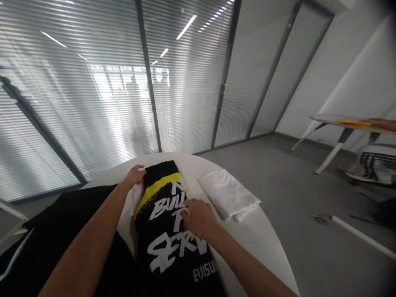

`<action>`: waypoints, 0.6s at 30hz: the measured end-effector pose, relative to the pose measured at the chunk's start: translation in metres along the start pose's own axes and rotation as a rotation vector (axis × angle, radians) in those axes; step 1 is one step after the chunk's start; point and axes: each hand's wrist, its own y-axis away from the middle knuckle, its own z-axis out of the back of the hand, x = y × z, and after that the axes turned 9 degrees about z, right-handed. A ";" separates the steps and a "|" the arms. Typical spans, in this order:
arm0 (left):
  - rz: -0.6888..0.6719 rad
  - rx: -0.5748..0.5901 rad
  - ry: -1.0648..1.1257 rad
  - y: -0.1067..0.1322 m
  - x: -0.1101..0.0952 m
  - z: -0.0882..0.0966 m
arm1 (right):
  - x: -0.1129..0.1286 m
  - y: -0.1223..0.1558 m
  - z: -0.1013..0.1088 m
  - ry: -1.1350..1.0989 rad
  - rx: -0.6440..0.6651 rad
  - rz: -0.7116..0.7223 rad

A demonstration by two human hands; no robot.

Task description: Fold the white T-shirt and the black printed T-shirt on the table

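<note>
On the round white table [269, 247] lies a black printed garment [167, 225], folded into a long strip, with a yellow band and large white lettering. Its near end runs out of view at the bottom. My left hand [135, 175] pinches the strip's left edge near the far end. Against the right edge, about halfway along, my right hand [199, 218] has its thumb and fingers drawn together on the fabric. A folded white cloth [228, 194] rests right of the strip. More plain black fabric [71, 214] spreads at the left, partly behind my left forearm.
Glass partitions with blinds [185, 95] stand beyond the table. At the right is another table [334, 120] with splayed legs and a yellow item on it. A white bar [363, 237] and striped fabric [375, 163] are also on that side. Grey floor [260, 161] lies between.
</note>
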 end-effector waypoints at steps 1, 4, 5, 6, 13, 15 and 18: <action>0.026 0.029 0.026 0.001 0.000 0.001 | 0.000 -0.015 0.005 -0.027 0.005 -0.008; 0.104 0.092 0.121 0.003 0.002 0.001 | 0.000 -0.064 0.012 -0.160 -0.056 -0.024; 0.123 0.100 0.152 0.003 0.003 0.000 | 0.000 -0.080 0.012 -0.197 -0.089 -0.021; 0.139 0.105 0.181 0.003 0.003 0.000 | 0.001 -0.095 0.009 -0.223 -0.119 -0.007; 0.152 0.207 0.271 0.001 0.001 -0.003 | -0.001 -0.152 -0.039 -0.001 -0.153 0.058; 0.159 0.219 0.257 0.001 -0.001 -0.005 | -0.007 -0.155 -0.052 0.066 -0.115 0.021; 0.204 0.194 0.193 0.000 -0.002 -0.006 | -0.015 -0.156 -0.061 0.091 -0.124 0.008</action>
